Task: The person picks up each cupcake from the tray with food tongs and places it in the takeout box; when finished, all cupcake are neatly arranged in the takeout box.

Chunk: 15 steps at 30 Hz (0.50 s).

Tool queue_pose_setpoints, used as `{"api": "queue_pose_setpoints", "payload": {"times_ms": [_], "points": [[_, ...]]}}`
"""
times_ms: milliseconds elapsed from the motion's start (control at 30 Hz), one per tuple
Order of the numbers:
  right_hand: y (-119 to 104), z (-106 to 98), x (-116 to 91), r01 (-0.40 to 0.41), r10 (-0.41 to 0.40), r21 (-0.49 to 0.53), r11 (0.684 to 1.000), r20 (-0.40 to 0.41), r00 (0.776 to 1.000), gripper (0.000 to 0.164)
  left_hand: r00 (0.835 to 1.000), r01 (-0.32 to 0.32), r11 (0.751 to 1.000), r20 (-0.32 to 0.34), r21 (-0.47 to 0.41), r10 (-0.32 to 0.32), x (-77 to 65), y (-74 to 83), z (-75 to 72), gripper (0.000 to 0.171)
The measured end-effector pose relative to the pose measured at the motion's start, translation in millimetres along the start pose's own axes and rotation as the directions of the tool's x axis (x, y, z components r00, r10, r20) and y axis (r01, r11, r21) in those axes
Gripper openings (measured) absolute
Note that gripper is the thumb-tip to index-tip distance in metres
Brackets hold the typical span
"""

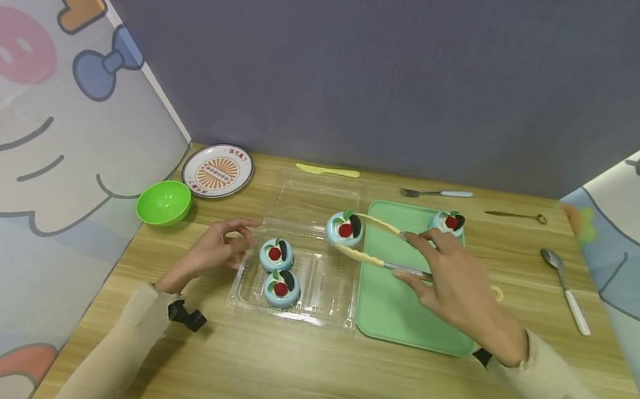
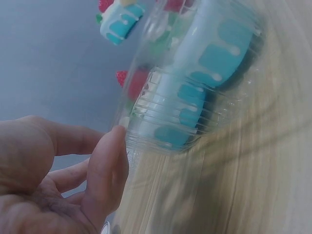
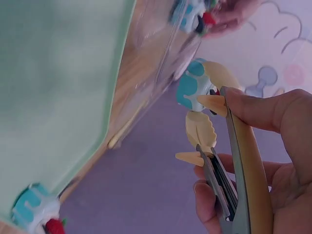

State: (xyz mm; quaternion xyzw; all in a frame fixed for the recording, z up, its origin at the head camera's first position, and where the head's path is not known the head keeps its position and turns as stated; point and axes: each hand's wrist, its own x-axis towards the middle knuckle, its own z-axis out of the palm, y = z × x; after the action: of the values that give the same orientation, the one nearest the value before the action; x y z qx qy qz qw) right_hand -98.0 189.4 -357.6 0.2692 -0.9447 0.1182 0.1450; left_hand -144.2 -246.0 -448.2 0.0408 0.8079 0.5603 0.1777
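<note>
My right hand [image 1: 454,285] grips a pair of tongs [image 1: 363,257] with cream tips and metal arms. Between the tips is a light-blue toy cupcake [image 1: 337,231] topped with a red berry, a dark cookie and a green leaf; it is held up over the clear plastic box [image 1: 330,321]. Two similar cupcakes, a rear one [image 1: 268,260] and a front one [image 1: 273,297], sit in the left part of the box. My left hand [image 1: 213,252] is beside the box's left wall, fingers loosely bent, fingertips right at the rim in the left wrist view.
Right of the box, a green tray [image 1: 400,328] bears another cupcake [image 1: 437,221] at its far right corner. A green bowl [image 1: 164,202] and a patterned plate [image 1: 190,176] stand at left. Around the back and right lie a yellow knife [image 1: 327,171], fork [image 1: 432,192], small golden ladle [image 1: 514,215] and spoon [image 1: 570,297].
</note>
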Motion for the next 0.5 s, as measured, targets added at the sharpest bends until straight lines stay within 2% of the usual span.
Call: {"api": "queue_pose_setpoints", "payload": {"times_ms": [267,500], "points": [[-21.9,16.2,3.8,0.076,-0.078,0.025,0.997,0.111,0.991,0.062,1.0,-0.001,1.0,-0.005,-0.007,0.001,-1.5,2.8,1.4,0.044],[-29.3,29.9,8.7,0.136,-0.135,0.006,0.991,0.17,0.976,0.06,1.0,-0.006,1.0,-0.005,-0.004,0.006,-2.1,3.9,2.0,0.044]]}}
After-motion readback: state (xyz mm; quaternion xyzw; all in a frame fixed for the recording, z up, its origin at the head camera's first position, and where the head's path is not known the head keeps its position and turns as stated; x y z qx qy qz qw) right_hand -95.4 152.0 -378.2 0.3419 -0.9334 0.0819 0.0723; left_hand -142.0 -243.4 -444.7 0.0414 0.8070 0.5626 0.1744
